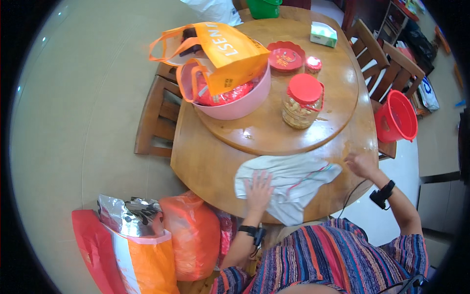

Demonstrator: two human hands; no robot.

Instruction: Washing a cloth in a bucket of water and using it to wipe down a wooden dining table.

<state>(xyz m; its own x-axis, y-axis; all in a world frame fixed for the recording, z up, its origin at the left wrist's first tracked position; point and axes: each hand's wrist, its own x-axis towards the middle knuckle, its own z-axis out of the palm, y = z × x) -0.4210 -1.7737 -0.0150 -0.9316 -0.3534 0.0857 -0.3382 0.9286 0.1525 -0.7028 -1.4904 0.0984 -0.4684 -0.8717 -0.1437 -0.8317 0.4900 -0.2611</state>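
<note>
A white cloth (293, 176) with pink and green lines, perhaps a garment, lies rumpled on the near part of the wooden table (205, 176). Part of it hangs over the front edge. My left hand (259, 191) rests flat on its left side, fingers spread and gripping nothing. To the right of the cloth, apart from it, my right hand (361, 166) is at the table's right side with its fingers curled. It is slightly blurred, and whether anything is inside the fingers is hidden.
On the round turntable (253, 134) are a pink basin (238, 112) with an orange bag (235, 55), a red-lidded jar (301, 110), a red dish (284, 58) and a tissue pack (323, 35). A red bucket (394, 117) stands on a chair at right. Filled bags (191, 239) crowd the lower left.
</note>
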